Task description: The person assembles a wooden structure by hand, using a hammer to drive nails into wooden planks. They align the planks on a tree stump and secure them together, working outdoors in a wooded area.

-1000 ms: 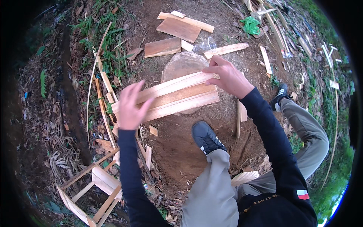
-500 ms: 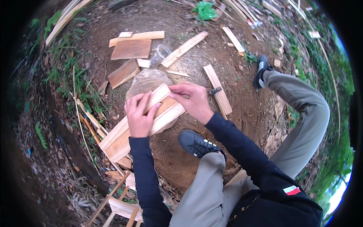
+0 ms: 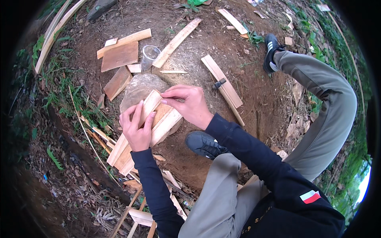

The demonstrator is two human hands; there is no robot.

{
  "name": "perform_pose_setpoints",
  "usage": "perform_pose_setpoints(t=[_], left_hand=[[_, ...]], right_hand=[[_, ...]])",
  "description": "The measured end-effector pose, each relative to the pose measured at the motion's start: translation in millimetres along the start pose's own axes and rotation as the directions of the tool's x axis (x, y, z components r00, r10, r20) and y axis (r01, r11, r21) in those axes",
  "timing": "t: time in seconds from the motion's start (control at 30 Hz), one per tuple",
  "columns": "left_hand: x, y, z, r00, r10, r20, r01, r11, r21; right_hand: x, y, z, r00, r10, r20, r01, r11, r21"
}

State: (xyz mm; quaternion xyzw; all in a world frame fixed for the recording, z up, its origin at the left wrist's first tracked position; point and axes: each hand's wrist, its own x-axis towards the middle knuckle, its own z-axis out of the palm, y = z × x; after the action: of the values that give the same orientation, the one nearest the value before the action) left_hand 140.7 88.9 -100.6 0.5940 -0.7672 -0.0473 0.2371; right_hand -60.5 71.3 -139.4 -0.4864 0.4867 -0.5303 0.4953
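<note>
Wooden strips (image 3: 167, 124) look matt, the plastic cup (image 3: 149, 58) glossy.

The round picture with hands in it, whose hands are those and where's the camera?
That is a person, not a robot. A camera on their head looks down, so dark sleeves and shoes show too; its wide lens bends straight edges. The bare left hand holds a wooden piece made of long strips, over a tree stump. The bare right hand has its fingertips at the piece's far end. On the ground lie a brown board, a clear cup and what looks like a hammer.
</note>
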Motion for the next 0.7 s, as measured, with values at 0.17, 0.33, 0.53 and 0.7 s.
perform_pose_setpoints(t=[0.17, 0.33, 0.53, 0.7], left_hand=[[0.4, 0.5, 0.8, 1.0, 0.009, -0.006, -0.009, 1.0, 0.017], [-0.2, -0.4, 3.0, 1.0, 0.015, -0.018, -0.014, 1.0, 0.021], [0.8, 0.1, 2.2, 1.0, 0.019, -0.022, -0.018, 1.0, 0.021], [0.9, 2.1, 2.0, 1.0, 0.005, -0.018, -0.004, 1.0, 0.023]], right_hand=[[0.2, 3.1, 0.9, 1.0, -0.001, -0.013, 0.001, 1.0, 0.009], [-1.0, 5.1, 3.4, 0.999, -0.005, -0.039, 0.006, 1.0, 0.017], [-2.0, 3.2, 3.9, 0.999, -0.011, -0.037, 0.011, 1.0, -0.015], [-1.0, 2.4, 4.1, 0.999, 0.018, -0.037, -0.015, 0.997, 0.072]])
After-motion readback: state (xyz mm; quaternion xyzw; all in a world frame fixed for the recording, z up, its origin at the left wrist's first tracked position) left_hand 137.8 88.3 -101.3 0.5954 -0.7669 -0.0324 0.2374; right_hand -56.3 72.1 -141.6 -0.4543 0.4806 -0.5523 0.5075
